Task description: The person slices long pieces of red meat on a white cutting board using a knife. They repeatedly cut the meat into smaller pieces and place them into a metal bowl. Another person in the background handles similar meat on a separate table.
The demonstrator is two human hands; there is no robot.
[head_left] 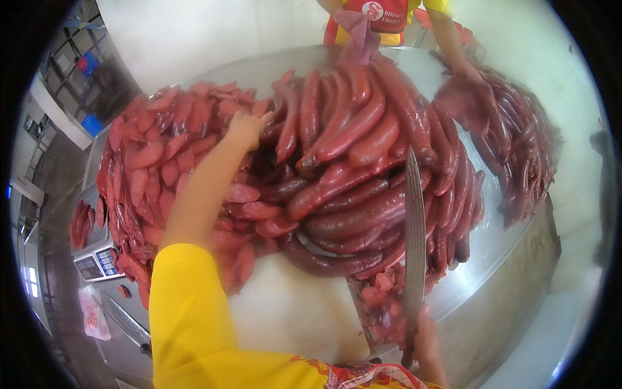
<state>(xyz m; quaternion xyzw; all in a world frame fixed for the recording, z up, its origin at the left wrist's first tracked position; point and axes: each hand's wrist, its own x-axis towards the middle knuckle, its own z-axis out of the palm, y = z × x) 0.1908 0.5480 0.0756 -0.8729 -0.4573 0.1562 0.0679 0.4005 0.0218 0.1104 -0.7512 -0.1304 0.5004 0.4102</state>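
Long glossy red sausages (363,207) lie heaped across the middle of the table. My left hand (246,131) reaches over to the far left side of this heap, where it meets a pile of slant-cut red sausage pieces (149,155). One finger stretches toward the nearest sausages; the other fingers are partly hidden. At the lower right, my right hand (427,343) is closed round the handle of a large knife (414,240). Its long blade points up and away, in front of the whole sausages. A pale cutting board (291,305) lies between my arms.
Small end pieces (383,305) lie beside the board. A digital scale (96,264) and another knife (123,318) are at the left. Across the table, a person in a red apron (389,16) has pinkish gloved hands (466,100) on sausages, near a second heap (521,142).
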